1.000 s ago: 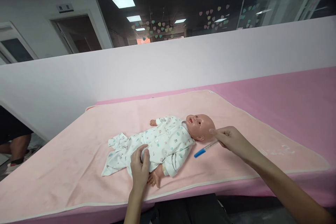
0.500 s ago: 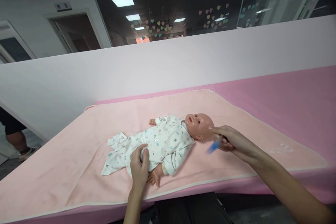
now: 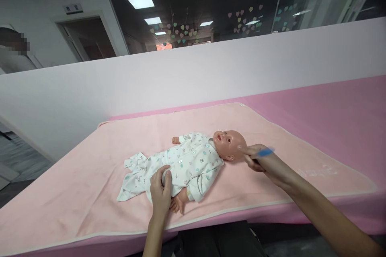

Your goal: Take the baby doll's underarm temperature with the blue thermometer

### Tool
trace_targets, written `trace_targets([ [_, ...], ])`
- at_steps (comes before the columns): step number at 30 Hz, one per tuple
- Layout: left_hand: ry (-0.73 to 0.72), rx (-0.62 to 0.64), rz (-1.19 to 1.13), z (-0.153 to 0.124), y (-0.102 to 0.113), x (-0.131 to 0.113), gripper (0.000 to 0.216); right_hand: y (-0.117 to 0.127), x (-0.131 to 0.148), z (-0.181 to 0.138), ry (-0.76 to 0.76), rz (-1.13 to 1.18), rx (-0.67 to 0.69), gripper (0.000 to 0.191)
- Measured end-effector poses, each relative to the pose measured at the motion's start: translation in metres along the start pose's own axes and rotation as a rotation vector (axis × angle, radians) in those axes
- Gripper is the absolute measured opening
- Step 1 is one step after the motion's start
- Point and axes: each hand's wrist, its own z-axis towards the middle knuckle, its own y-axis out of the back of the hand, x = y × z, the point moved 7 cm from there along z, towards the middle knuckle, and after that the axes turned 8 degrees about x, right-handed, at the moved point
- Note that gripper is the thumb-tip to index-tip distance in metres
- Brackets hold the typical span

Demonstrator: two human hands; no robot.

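The left hand (image 3: pixel 161 192) lies curled on the side of the plastic baby doll in a white printed romper (image 3: pixel 188 162), while the right hand (image 3: pixel 265 162), beside its head, pinches a blurred blue-tipped pen-like stick (image 3: pixel 265 152), all on a pale pink towel (image 3: pixel 90 176).

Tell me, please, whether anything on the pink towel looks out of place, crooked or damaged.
Nothing looks damaged or spilled. The doll lies on its back on the towel; its suit's leg ends lie flat and rumpled. The left hand rests on the doll's body; the right hand holds a blurred blue-tipped stick by the head.
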Motion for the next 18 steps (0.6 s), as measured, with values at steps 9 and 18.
trace_targets([
  [9,-0.007,-0.008,0.002,0.0002,0.0001,0.0006,0.026,-0.0005,0.0029,-0.0003,-0.015,0.08,-0.022,0.049],
  [18,-0.006,0.002,-0.005,0.0004,0.0,0.0,0.026,-0.0037,0.0022,0.0008,-0.016,0.146,0.007,0.05],
])
